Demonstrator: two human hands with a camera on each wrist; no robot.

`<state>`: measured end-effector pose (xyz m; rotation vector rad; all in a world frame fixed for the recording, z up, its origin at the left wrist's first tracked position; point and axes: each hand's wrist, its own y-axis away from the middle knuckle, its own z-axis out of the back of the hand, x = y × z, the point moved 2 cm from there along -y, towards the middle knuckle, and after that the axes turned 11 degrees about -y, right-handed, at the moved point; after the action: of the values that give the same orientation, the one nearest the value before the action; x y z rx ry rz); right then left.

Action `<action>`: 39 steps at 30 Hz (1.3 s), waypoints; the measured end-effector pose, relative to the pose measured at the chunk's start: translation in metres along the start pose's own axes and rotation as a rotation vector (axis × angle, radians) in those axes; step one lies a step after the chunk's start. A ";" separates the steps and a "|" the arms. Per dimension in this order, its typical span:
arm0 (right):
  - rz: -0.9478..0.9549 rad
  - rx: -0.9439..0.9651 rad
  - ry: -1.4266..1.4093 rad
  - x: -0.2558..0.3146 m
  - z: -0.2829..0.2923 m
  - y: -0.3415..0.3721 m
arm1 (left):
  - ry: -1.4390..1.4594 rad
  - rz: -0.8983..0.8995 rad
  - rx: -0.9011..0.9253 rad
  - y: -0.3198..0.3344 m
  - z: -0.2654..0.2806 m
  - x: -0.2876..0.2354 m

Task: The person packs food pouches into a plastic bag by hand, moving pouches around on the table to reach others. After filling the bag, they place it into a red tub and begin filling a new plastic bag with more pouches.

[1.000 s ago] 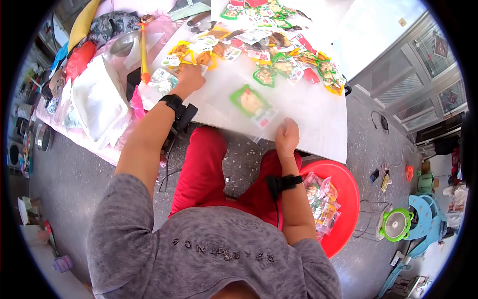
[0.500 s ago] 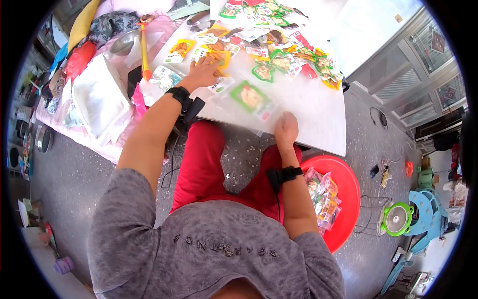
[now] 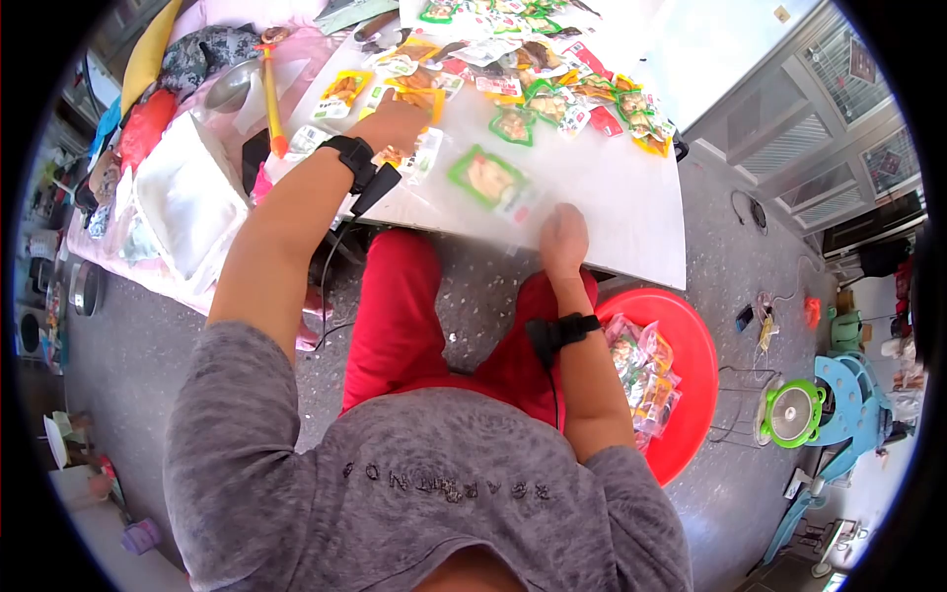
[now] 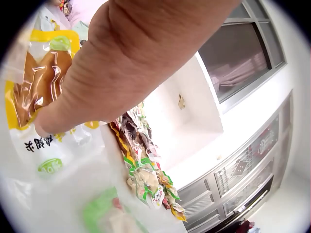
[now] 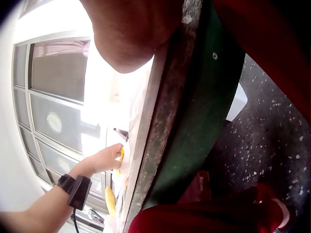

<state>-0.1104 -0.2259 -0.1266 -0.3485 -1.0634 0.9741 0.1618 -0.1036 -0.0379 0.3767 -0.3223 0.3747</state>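
My left hand [image 3: 393, 126] is over the left part of the table. Its thumb [image 4: 73, 104] lies across a yellow-edged food packet [image 4: 43, 82] with brown pieces and a white printed label, and the bent fingers pinch it. My right hand [image 3: 564, 240] rests curled at the table's front edge. Its fingers are hidden, so I cannot tell whether it holds anything. Between the hands, a green-edged food packet [image 3: 487, 179] with pale contents shows blurred through clear plastic. Another yellow-edged packet [image 3: 343, 91] lies left of my left hand.
A pile of mixed food packets [image 3: 538, 74] spreads across the back of the white table [image 3: 631, 212]. Below its right corner stands a red tub [image 3: 698, 385] with bagged packets inside. A bed with a white padded box [image 3: 187, 192] and a yellow-orange stick [image 3: 272, 104] are on the left.
My left hand has shifted right from the leftmost packets, spread its fingers over a yellow-edged packet, then bent them onto it. The right hand stays at the table edge. The view has tilted slightly.
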 end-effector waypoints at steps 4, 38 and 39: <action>-0.007 0.003 -0.009 -0.001 0.000 0.000 | 0.288 -0.069 -0.116 0.004 -0.007 0.020; -0.001 0.039 -0.095 0.011 0.005 -0.003 | 0.507 0.210 -0.441 -0.084 -0.004 0.032; -0.004 0.045 -0.085 0.010 0.005 -0.004 | 0.489 0.199 -0.420 -0.094 0.004 0.031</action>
<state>-0.1114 -0.2207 -0.1158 -0.2698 -1.1174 1.0154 0.2268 -0.1774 -0.0501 -0.1647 0.0461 0.5652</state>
